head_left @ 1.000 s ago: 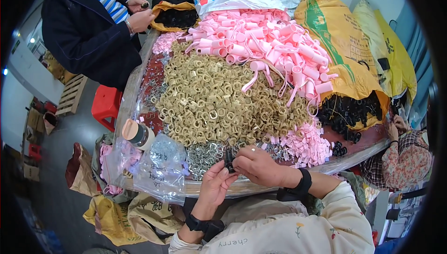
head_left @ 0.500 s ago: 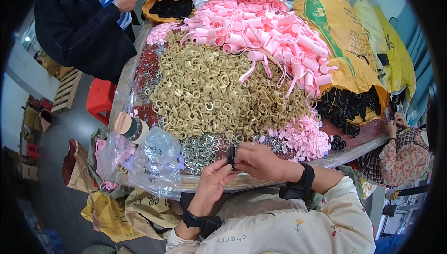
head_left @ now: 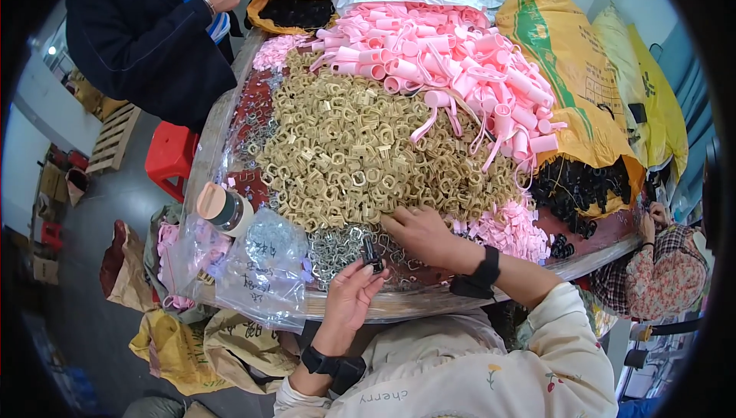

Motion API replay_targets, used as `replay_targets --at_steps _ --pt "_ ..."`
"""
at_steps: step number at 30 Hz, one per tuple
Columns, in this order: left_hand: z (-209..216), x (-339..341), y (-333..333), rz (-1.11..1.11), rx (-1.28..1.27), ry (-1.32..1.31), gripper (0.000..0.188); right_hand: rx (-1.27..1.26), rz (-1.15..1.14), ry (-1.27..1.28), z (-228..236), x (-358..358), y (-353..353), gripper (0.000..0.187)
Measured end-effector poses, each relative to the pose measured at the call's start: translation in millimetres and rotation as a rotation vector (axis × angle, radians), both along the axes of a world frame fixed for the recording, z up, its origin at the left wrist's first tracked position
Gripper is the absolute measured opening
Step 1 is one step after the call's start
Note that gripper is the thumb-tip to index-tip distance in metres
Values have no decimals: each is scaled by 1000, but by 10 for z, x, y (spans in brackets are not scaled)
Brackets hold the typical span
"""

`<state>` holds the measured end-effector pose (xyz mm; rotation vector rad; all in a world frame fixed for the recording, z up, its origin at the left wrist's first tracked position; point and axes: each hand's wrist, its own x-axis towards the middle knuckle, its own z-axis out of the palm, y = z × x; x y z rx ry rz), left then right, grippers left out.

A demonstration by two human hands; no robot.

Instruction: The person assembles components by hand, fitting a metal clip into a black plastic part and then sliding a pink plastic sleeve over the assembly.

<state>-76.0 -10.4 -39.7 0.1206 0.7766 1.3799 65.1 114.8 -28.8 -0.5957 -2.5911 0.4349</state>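
My left hand [head_left: 353, 291], near the table's front edge, pinches a small black plastic fitting [head_left: 372, 254] between thumb and fingers, its narrow end pointing up. Ahead and to the right, my right hand [head_left: 425, 236] reaches to the front edge of a heap of beige plastic buckle-like pieces [head_left: 360, 142]. Its fingers are drawn together and bent down; whatever is at their tips is hidden. Between the hands and the beige heap lies a band of small metal loops [head_left: 333, 255]. Small pink tabs [head_left: 510, 232] are piled beside my right forearm.
Pink tubes with straps [head_left: 460, 58] are heaped at the back. A yellow sack [head_left: 567, 58] spills black parts [head_left: 583, 184] at right. A lidded cup [head_left: 226, 209] and a clear plastic bag [head_left: 264, 265] stand at left. Another person [head_left: 146, 42] stands far left; one [head_left: 667, 265] works at right.
My right hand has left the black fitting and moved forward to the beige heap. My left hand keeps the fitting, which now shows more plainly. The whole view has shifted slightly.
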Motion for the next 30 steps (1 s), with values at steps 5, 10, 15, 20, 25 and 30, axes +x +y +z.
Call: replay_targets --at_steps 5,10,15,20,25,30 --pt "20 10 22 37 4 9 20 295 -68 -300 -37 -61 83 11" --pt "-5 11 8 61 32 27 20 -151 -98 11 -33 67 7 13" --pt "14 101 57 67 118 -109 19 -811 -62 355 49 125 -224 16" --pt "41 169 90 23 175 -150 18 -974 -49 439 3 175 -365 13" --pt "61 138 114 8 190 -131 18 -1148 100 419 264 290 -335 11" --pt "43 193 134 -14 183 -116 22 -1336 70 387 247 339 -313 17"
